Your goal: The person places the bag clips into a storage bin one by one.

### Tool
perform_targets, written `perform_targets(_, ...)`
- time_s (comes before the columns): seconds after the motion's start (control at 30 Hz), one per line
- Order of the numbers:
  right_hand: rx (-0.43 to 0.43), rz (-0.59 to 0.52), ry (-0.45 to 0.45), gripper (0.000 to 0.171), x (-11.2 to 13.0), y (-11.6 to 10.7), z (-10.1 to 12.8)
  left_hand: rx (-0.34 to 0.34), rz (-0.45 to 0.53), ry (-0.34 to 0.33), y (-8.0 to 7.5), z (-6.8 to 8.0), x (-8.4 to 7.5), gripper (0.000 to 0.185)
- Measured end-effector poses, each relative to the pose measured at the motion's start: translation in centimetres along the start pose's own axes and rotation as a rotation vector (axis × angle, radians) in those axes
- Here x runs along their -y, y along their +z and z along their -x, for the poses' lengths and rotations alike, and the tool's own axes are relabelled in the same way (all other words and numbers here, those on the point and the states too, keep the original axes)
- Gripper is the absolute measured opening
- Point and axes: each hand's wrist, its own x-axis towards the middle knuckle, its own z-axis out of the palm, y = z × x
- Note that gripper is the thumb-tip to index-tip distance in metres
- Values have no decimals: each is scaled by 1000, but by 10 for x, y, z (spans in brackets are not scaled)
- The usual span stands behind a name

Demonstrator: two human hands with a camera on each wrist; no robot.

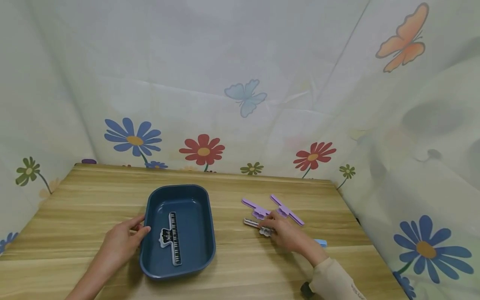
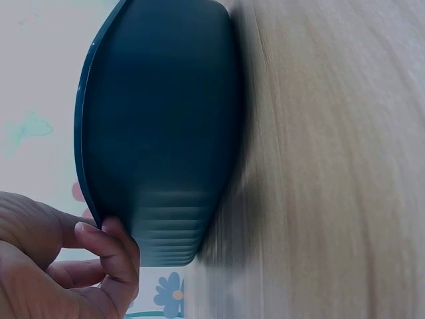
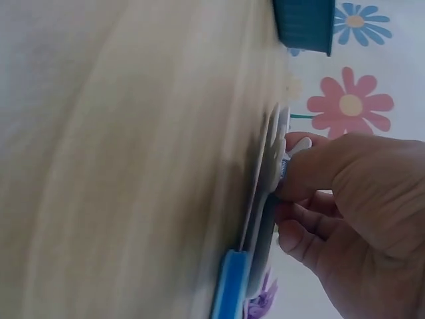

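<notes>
My left hand (image 1: 121, 241) pinches the left rim of a dark blue plastic basin (image 1: 196, 237), thumb over the edge and fingers against the outer wall (image 2: 159, 119). Inside the basin lies a sheet-music clip (image 1: 175, 239) with a piano-key pattern and a black-and-white handle. To the right, my right hand (image 1: 286, 235) pinches a second piano-key clip (image 1: 250, 222) by its handle area, low over the table; the fingers hide part of it. The right wrist view shows this clip's pale edge (image 3: 269, 166) close along the wood.
Two purple clips (image 1: 252, 204) (image 1: 294, 213) lie just beyond my right hand. A light blue clip (image 1: 321, 242) sticks out from behind the right wrist. The wooden table (image 1: 232, 266) ends at a flower-printed curtain (image 1: 262, 133) at the back and sides.
</notes>
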Motion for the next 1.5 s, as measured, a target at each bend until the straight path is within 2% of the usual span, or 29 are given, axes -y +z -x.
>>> perform_targets(0.4, 0, -275, 73, 39, 1, -14, 2, -4, 14, 2, 1, 1, 0, 50)
perform_targets(0.87, -110, -348, 116, 32, 0, -12, 4, 5, 17, -6, 1, 1, -1, 51)
perform_targets(1.4, -187, -438, 137, 32, 8, -31, 4, 6, 20, 5, 0, 2, -1, 50)
perform_targets(1.5, -194, -484, 149, 33, 9, -36, 4, 3, 11, 13, 0, 1, -1, 50)
